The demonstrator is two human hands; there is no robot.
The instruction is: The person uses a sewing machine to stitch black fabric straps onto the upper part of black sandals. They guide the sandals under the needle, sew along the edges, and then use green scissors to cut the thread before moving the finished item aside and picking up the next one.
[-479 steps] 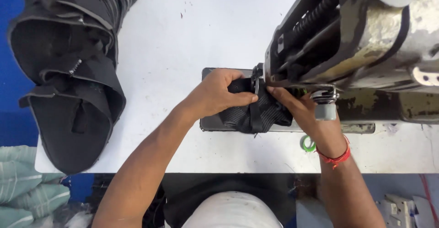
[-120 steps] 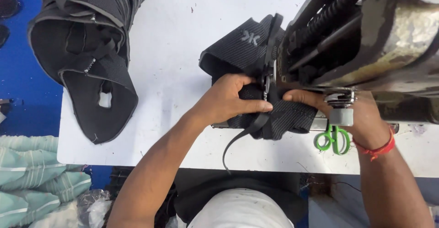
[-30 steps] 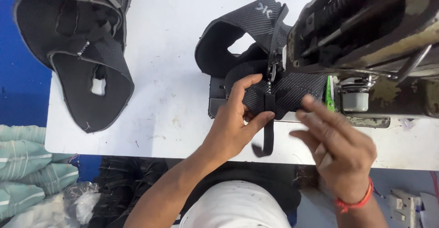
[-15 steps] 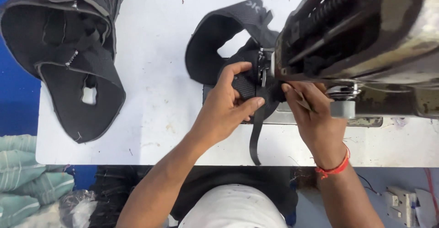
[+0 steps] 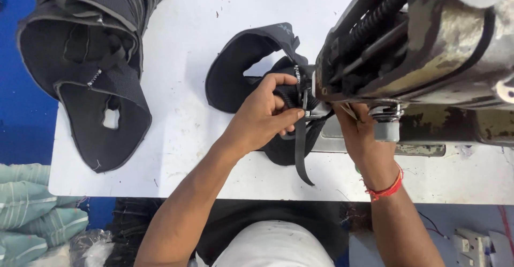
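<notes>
1. Black padded fabric piece [image 5: 235, 74] with a dangling black webbing strap [image 5: 301, 154] lies on the white table [image 5: 182, 26], under the grey sewing machine head [image 5: 423, 42].
2. Left hand [image 5: 262, 119] pinches fabric and strap at the needle.
3. Right hand [image 5: 364, 138] sits beneath the machine; whether its fingers grip anything cannot be told.
4. Stacked black padded pieces [image 5: 85, 69] lie far left.

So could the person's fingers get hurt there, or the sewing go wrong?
Maybe. The left hand and right hand pinch the black padded piece right under the sewing machine head, so fingers might get caught. The loose black strap dangles off the table side and could snag.
</notes>
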